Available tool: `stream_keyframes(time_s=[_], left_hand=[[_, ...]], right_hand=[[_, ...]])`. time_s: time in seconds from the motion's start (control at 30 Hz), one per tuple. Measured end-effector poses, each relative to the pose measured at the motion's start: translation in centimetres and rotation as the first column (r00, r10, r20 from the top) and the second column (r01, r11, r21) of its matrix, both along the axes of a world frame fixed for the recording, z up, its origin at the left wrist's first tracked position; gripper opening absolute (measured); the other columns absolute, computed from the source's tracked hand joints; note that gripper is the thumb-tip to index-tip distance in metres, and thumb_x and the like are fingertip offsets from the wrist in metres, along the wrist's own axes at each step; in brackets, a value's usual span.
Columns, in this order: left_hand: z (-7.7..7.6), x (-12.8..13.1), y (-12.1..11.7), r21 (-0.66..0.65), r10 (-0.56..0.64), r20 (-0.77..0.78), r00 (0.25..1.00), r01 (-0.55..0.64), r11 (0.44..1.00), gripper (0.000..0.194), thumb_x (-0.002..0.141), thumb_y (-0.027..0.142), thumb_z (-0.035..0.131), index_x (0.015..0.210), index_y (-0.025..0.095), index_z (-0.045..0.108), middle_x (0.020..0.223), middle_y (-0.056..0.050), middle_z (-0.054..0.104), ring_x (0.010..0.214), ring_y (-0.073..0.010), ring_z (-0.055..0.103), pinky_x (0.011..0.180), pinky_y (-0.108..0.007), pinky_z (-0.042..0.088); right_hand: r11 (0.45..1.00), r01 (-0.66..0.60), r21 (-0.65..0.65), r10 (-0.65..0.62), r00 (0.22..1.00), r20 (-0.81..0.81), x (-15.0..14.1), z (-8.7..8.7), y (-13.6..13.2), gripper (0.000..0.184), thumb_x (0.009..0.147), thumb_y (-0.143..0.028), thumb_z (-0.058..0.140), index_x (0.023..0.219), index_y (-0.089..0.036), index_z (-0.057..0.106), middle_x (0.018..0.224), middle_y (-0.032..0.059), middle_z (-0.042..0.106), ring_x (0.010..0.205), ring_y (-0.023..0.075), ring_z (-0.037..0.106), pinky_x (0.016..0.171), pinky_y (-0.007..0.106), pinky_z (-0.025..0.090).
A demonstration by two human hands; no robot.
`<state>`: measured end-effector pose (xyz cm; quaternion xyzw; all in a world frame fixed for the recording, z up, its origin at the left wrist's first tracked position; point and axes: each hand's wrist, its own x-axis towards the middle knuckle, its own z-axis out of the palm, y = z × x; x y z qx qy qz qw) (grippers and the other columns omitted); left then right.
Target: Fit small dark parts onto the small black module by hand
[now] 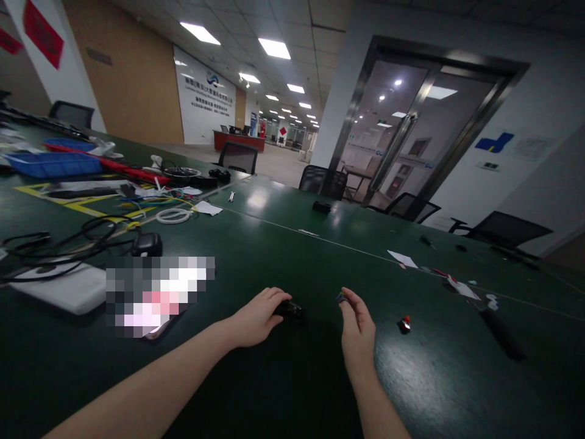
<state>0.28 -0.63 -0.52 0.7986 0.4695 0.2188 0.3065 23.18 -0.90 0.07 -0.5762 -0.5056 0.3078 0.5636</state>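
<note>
Gleaming green tabletop [274,256], ceiling lights [275,48]

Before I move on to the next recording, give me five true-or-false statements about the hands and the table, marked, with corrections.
1. An orange-topped object lies on the green table, to the right of the right hand. True.
2. The right hand is empty. False: its thumb and fingers pinch a small dark item.
3. The left hand has its fingers on a black object. True.
4. The blue tray stands at the right of the picture. False: it is at the left.
5. The flat white box lies nearer the left hand than the right hand. True.
</note>
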Motion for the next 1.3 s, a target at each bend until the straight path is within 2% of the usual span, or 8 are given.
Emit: stream_keyframes(time_s=[0.13, 0.3, 0.47, 0.53, 0.67, 0.9, 1.03, 1.3], left_hand=[[0.0, 0.0, 0.0, 0.000, -0.001, 0.006, 1.000, 0.001, 1.000, 0.044, 0.085, 0.020, 0.051, 0.127, 0.029, 0.042, 0.130, -0.002, 0.045, 0.119, -0.0214, 0.042, 0.102, -0.039, 0.035], [0.1, 0.1, 0.0, 0.016, -0.007, 0.002, 1.000, 0.007, 1.000, 0.045, 0.085, 0.019, 0.051, 0.128, 0.026, 0.042, 0.129, -0.003, 0.046, 0.119, -0.0211, 0.042, 0.104, -0.038, 0.033], [-0.3, 0.0, 0.1, 0.022, -0.019, 0.008, 1.000, 0.018, 1.000, 0.046, 0.086, 0.019, 0.049, 0.130, 0.029, 0.040, 0.131, -0.002, 0.044, 0.119, -0.0213, 0.041, 0.103, -0.039, 0.034], [-0.4, 0.0, 0.1, 0.031, -0.015, 0.005, 1.000, 0.015, 0.999, 0.046, 0.085, 0.019, 0.050, 0.129, 0.029, 0.041, 0.132, -0.002, 0.043, 0.120, -0.0216, 0.041, 0.103, -0.039, 0.034], [-0.2, 0.0, 0.0, 0.022, -0.004, -0.004, 1.000, 0.004, 1.000, 0.046, 0.084, 0.019, 0.050, 0.129, 0.028, 0.042, 0.132, -0.002, 0.043, 0.121, -0.0221, 0.040, 0.104, -0.039, 0.034], [0.2, 0.3, -0.1, 0.064, -0.011, 0.014, 1.000, 0.010, 0.998, 0.044, 0.082, 0.018, 0.052, 0.125, 0.027, 0.046, 0.125, -0.003, 0.048, 0.115, -0.0228, 0.045, 0.100, -0.039, 0.037], [0.2, 0.5, -0.2, 0.094, -0.016, 0.010, 1.000, 0.015, 0.996, 0.044, 0.081, 0.015, 0.053, 0.123, 0.025, 0.048, 0.123, -0.004, 0.050, 0.114, -0.0226, 0.046, 0.100, -0.038, 0.036], [0.8, 0.5, -0.4, 0.082, -0.021, -0.013, 1.000, 0.022, 0.996, 0.044, 0.081, 0.015, 0.053, 0.124, 0.024, 0.047, 0.123, -0.005, 0.050, 0.115, -0.0233, 0.046, 0.101, -0.038, 0.035]], right_hand=[[1.000, 0.018, 0.005, -0.018, 1.000, -0.020, 0.0, -0.1, 0.1, 0.041, 0.076, -0.044, 0.055, 0.109, -0.020, 0.058, 0.103, 0.0049, 0.064, 0.094, 0.0208, 0.059, 0.079, 0.033, 0.045], [0.992, 0.125, 0.032, -0.125, 0.992, -0.003, 0.2, -0.5, 0.4, 0.040, 0.076, -0.044, 0.056, 0.106, -0.019, 0.057, 0.101, 0.0063, 0.063, 0.095, 0.0212, 0.058, 0.078, 0.032, 0.046], [0.981, 0.189, -0.034, -0.188, 0.982, 0.026, 0.4, -0.5, 0.5, 0.043, 0.074, -0.048, 0.058, 0.106, -0.019, 0.058, 0.099, 0.0066, 0.063, 0.090, 0.0218, 0.059, 0.076, 0.033, 0.047], [0.989, 0.138, -0.052, -0.136, 0.990, 0.038, 0.4, -0.7, 0.6, 0.042, 0.072, -0.047, 0.060, 0.104, -0.020, 0.059, 0.099, 0.0058, 0.064, 0.091, 0.0218, 0.059, 0.078, 0.034, 0.047], [0.998, -0.068, -0.015, 0.069, 0.989, 0.133, -0.3, -1.1, 0.6, 0.034, 0.072, -0.042, 0.062, 0.099, -0.021, 0.063, 0.096, 0.0037, 0.066, 0.090, 0.0210, 0.060, 0.082, 0.036, 0.046], [0.935, -0.351, -0.046, 0.342, 0.863, 0.371, -2.8, -0.7, -0.8, 0.022, 0.074, -0.031, 0.061, 0.094, -0.029, 0.067, 0.098, 0.0024, 0.065, 0.095, 0.0226, 0.058, 0.086, 0.041, 0.044], [0.923, -0.378, -0.073, 0.364, 0.798, 0.479, -3.5, -0.6, -1.0, 0.019, 0.071, -0.026, 0.063, 0.088, -0.032, 0.069, 0.102, 0.0022, 0.063, 0.101, 0.0245, 0.054, 0.089, 0.044, 0.041], [0.920, -0.385, -0.069, 0.370, 0.799, 0.474, -3.1, -1.1, -0.5, 0.020, 0.068, -0.026, 0.066, 0.086, -0.033, 0.070, 0.099, 0.0022, 0.065, 0.100, 0.0255, 0.055, 0.091, 0.046, 0.040]])
